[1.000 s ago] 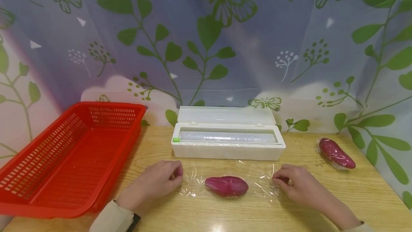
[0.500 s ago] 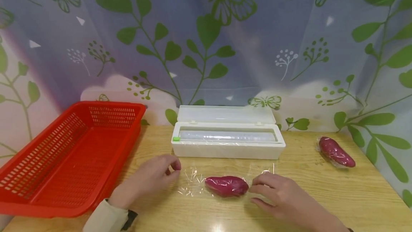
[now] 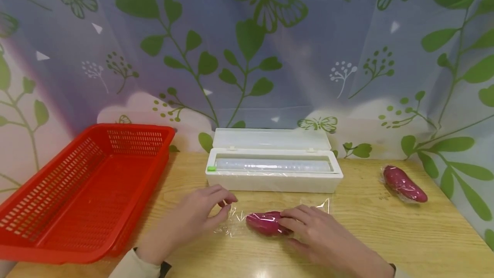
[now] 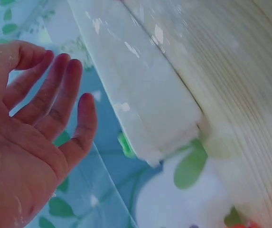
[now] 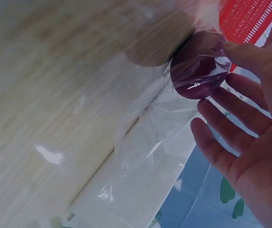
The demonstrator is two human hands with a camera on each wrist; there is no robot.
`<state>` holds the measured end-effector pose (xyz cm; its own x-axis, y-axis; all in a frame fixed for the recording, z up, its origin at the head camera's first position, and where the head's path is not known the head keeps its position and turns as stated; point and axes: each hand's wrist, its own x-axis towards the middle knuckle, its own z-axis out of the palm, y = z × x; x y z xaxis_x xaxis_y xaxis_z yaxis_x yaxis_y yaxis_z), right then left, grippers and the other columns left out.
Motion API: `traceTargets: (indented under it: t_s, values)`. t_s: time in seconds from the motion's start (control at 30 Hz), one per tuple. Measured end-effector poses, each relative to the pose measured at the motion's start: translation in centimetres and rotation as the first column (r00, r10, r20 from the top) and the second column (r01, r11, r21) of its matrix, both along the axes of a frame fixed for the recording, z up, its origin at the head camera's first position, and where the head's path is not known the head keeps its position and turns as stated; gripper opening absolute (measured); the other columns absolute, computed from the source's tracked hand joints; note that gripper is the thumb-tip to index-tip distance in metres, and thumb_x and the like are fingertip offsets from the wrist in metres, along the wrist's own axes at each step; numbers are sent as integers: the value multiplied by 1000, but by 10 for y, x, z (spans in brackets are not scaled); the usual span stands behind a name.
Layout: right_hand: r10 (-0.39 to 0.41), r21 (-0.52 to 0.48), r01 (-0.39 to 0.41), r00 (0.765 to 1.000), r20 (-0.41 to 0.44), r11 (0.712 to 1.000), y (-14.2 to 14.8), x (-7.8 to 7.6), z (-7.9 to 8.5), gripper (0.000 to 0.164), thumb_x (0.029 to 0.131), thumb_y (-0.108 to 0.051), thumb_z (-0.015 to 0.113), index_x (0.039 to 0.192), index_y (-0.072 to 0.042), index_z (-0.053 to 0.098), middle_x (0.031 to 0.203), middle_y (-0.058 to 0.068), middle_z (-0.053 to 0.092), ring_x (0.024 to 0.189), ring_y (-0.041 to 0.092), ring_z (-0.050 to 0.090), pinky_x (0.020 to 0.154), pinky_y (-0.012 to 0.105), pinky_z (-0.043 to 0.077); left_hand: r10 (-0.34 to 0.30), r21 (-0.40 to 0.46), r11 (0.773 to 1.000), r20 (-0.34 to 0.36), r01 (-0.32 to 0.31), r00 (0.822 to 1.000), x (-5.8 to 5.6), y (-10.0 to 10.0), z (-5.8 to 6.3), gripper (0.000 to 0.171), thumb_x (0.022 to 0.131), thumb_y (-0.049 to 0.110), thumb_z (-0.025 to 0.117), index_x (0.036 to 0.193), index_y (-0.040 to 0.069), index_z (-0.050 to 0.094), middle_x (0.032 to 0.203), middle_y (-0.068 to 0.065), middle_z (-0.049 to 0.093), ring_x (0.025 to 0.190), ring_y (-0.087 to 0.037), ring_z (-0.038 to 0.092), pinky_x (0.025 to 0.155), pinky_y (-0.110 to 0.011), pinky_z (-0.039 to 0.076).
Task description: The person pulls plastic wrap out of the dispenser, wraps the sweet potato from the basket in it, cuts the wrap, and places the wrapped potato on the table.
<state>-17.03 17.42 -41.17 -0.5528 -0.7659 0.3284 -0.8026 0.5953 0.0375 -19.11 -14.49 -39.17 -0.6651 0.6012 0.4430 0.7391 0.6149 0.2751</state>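
A purple sweet potato (image 3: 264, 223) lies on the wooden table with clear cling film (image 3: 233, 222) around it, crinkled and spread out to both sides. My right hand (image 3: 314, 233) holds its right end, fingers over the top and thumb on the near side; in the right wrist view, thumb and forefinger meet the film-covered end (image 5: 197, 71). To the left, my left hand (image 3: 197, 213) hovers by the film's left part with loosely bent fingers. Nothing sits between its fingers in the left wrist view, where the palm (image 4: 26, 152) shows.
Behind the hands stands a white cling film box (image 3: 274, 182), lid up, with a film roll (image 3: 272, 165) inside and a green slider (image 3: 211, 168). A red plastic basket (image 3: 135, 209) is at left. Another film-wrapped sweet potato (image 3: 403, 183) lies at far right. A patterned curtain hangs behind.
My right hand has let go of the film's right end and moved left onto the sweet potato. My left hand drew back slightly, then came right, its fingers loosened.
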Motion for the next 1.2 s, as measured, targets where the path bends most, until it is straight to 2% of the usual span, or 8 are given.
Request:
traceTargets:
  t_s: [0.13, 0.27, 0.43, 0.6, 0.83, 0.93, 1.13, 1.2]
  values:
    - [-21, -7, 21, 1000, -3, 1000, -4, -7, 0, 43, 81, -30, 87, 118, -14, 71, 117, -2, 72, 106, 16, 67, 90, 38, 60, -73, -37, 997, 40, 74, 997, 4, 18, -4, 21, 94, 13, 69, 115, 12, 72, 105, 1, 74, 89, -10, 69, 82, -25, 59]
    - [-41, -14, 41, 999, 26, 999, -6, -14, -2, 48, 80, -30, 88, 119, -13, 68, 115, -2, 72, 104, 16, 68, 87, 37, 60, -97, -76, 992, 74, 103, 992, 5, 35, -9, 23, 96, 17, 67, 117, 11, 73, 110, 1, 73, 90, -12, 68, 83, -26, 58]
    - [-93, -24, 96, 990, 106, 995, -7, -21, -3, 47, 81, -30, 87, 120, -16, 66, 113, -4, 72, 104, 15, 69, 88, 37, 60, -55, -152, 986, 87, 68, 995, 3, 50, -16, 34, 96, 25, 69, 127, 13, 69, 119, 2, 70, 97, -11, 66, 86, -29, 57]
    - [-116, -39, 124, 980, 159, 992, -8, -27, -4, 46, 82, -26, 86, 122, -14, 66, 113, -3, 72, 103, 14, 68, 89, 36, 59, -10, -183, 982, 159, 40, 987, -2, 57, -20, 40, 97, 30, 69, 134, 15, 64, 121, 2, 69, 98, -8, 64, 85, -27, 56]
    - [-169, -55, 195, 937, 305, 979, -10, -35, -1, 44, 86, -24, 80, 125, -12, 63, 111, -1, 70, 100, 12, 65, 83, 32, 59, 34, -187, 982, 179, 0, 983, -13, 63, -20, 45, 92, 31, 76, 132, 15, 64, 118, 1, 69, 92, -8, 65, 81, -24, 57]
    - [-167, -54, 196, 928, 333, 979, -11, -37, -1, 43, 87, -23, 79, 126, -12, 64, 112, -1, 69, 100, 10, 63, 83, 31, 59, 41, -194, 981, 194, -3, 980, -17, 65, -20, 46, 91, 31, 78, 131, 14, 65, 116, 1, 69, 91, -7, 63, 81, -23, 56]
    - [-131, -80, 160, 948, 289, 984, -10, -40, -3, 52, 82, -24, 84, 128, -7, 66, 123, 5, 60, 105, 15, 65, 89, 33, 60, 55, -206, 978, 190, -15, 980, -24, 68, -21, 41, 92, 29, 78, 127, 11, 67, 114, -2, 68, 89, -9, 63, 79, -24, 56]
    - [-129, -81, 156, 955, 267, 984, -10, -42, -4, 53, 80, -24, 87, 127, -7, 67, 121, 4, 60, 103, 13, 63, 89, 33, 60, 63, -207, 978, 188, -23, 980, -25, 69, -22, 39, 93, 29, 76, 127, 10, 67, 113, -3, 66, 88, -9, 62, 78, -25, 56]
